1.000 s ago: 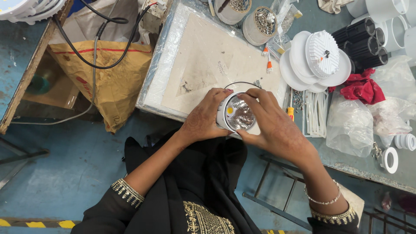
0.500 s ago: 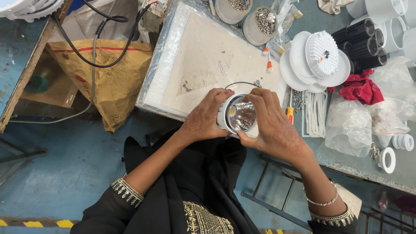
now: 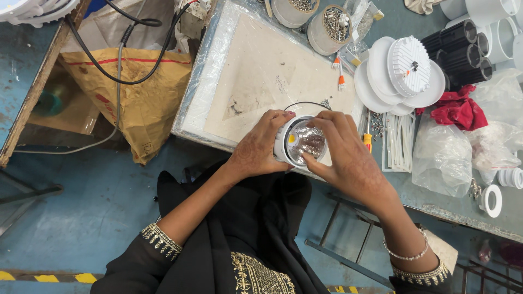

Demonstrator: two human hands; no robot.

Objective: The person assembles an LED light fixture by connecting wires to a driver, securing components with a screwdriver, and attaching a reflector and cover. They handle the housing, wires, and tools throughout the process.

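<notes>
Both hands meet over the near edge of the tabletop, holding a round white lamp housing between them; the left hand cups its left side, fingers curled around the rim and closed on it; the right hand wraps the right side, its thumb pressed onto the shiny faceted reflector inside the housing, so both hands are gripping the same piece; a yellow spot glows at the reflector's left edge; the housing sits tilted, its open face turned up toward the camera, just above a pale work board wrapped in clear film; a thin dark wire loop lies on the board just behind the housing; to the right of the hands lie a small screwdriver with an orange handle, a scatter of screws, and a bundle of white strips; further back stands a stack of white discs topped by a ribbed white heat sink, with black ribbed cylinders and a red cloth beside it; two round tubs of screws stand at the far side of the board; clear plastic bags and white rings lie at the right; a brown paper sack with black cables draped over it sits left of the tabletop.
</notes>
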